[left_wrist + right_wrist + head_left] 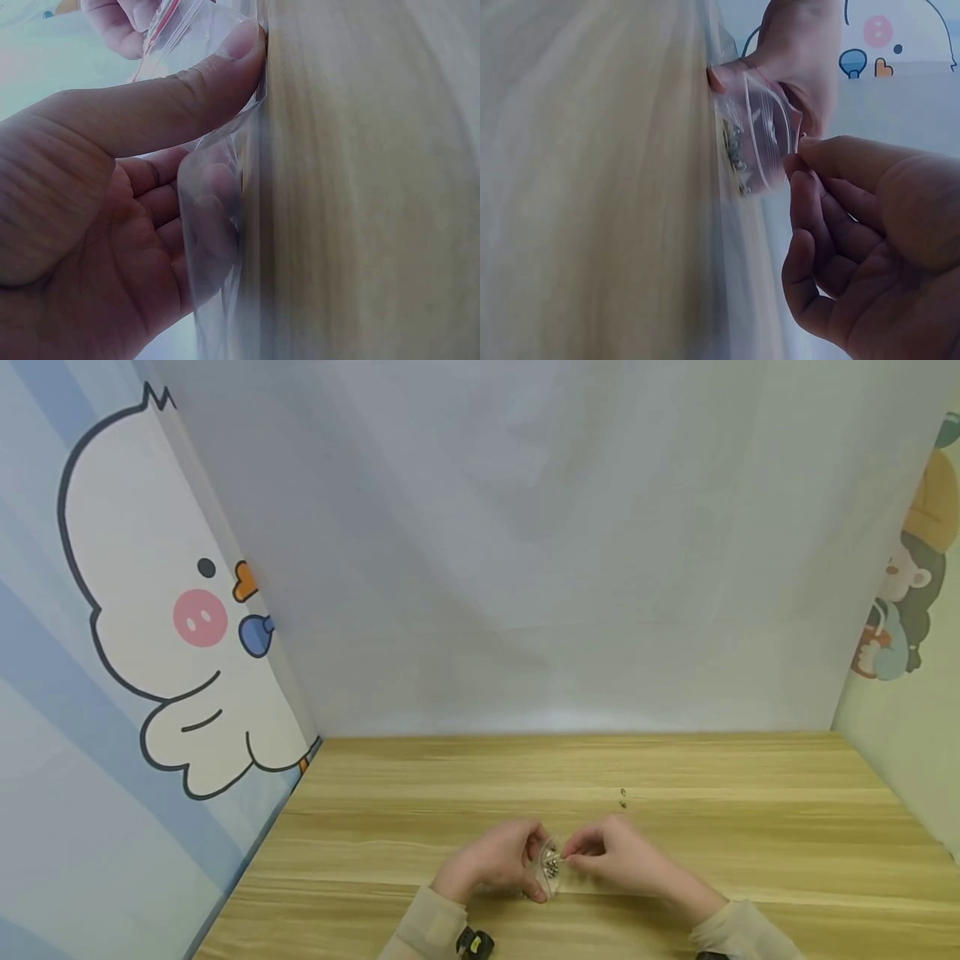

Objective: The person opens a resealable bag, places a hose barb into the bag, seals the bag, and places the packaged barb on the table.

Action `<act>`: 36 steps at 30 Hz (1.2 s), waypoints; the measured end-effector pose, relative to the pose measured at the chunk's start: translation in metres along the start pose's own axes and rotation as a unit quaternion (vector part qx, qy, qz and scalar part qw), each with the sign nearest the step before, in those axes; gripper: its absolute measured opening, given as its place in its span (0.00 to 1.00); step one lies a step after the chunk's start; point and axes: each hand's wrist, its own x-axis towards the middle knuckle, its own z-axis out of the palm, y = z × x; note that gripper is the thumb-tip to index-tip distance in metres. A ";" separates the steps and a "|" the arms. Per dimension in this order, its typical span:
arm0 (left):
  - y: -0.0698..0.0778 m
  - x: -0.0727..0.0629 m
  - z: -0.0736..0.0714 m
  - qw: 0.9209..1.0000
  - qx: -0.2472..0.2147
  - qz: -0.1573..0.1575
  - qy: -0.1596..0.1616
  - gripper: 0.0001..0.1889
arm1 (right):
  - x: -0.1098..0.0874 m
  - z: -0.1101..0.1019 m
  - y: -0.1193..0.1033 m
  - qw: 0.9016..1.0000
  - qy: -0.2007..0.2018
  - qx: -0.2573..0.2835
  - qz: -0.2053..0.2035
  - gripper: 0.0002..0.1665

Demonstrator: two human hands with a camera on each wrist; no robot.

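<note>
A small clear zip bag (550,878) with several small shiny metal pieces (552,865) inside stands just above the wooden table. My left hand (501,858) grips the bag from the left; in the left wrist view its thumb (238,45) presses on the plastic. The bag's mouth (784,127) faces my right hand (621,855). Thumb and index finger of that hand pinch a tiny piece at the mouth, mostly hidden by the fingertips (793,162); its exact kind is too small to tell.
Two tiny metal parts (623,798) lie on the wooden table (420,768) beyond my right hand. A pale sheet (540,568) hangs along the table's back edge. Cartoon-printed panels stand to the left and right.
</note>
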 end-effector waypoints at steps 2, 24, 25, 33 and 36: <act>0.000 0.000 0.000 1.000 0.001 0.001 -0.001 0.31 | 0.001 0.002 -0.001 1.000 -0.001 -0.005 -0.006 0.03; 0.000 0.002 -0.002 1.000 -0.004 0.009 -0.006 0.31 | 0.001 0.009 -0.007 1.000 -0.007 -0.002 -0.015 0.02; 0.000 0.002 -0.002 1.000 -0.003 0.008 -0.006 0.31 | 0.000 0.009 -0.007 1.000 -0.008 -0.002 -0.014 0.02; 0.001 0.001 -0.001 1.000 -0.006 0.001 -0.007 0.31 | -0.001 0.010 -0.009 1.000 -0.006 -0.001 -0.012 0.02; 0.000 0.001 0.000 1.000 -0.007 -0.001 -0.007 0.31 | -0.001 0.010 -0.009 1.000 -0.006 -0.004 -0.013 0.02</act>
